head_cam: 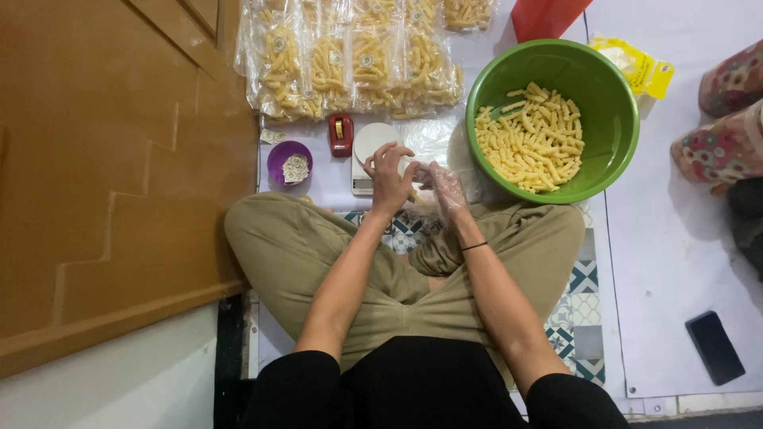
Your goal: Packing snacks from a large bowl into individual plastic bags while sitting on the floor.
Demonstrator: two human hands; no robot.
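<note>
I sit cross-legged on the floor in khaki trousers. My left hand (389, 176) is bare and curls its fingers around the top of a clear plastic bag (425, 171) in front of a small white scale (369, 151). My right hand (447, 189), in a thin clear glove, pinches the same bag from the right side. A green bowl (604, 119) with several yellow puffed snack sticks stands just to the right of both hands.
Several filled snack bags (350, 63) lie in rows at the back. A red tape dispenser (341, 133) and a purple cup of labels (289, 162) stand left of the scale. A black phone (714, 346) lies at right. Another person's patterned legs (727, 135) are at far right.
</note>
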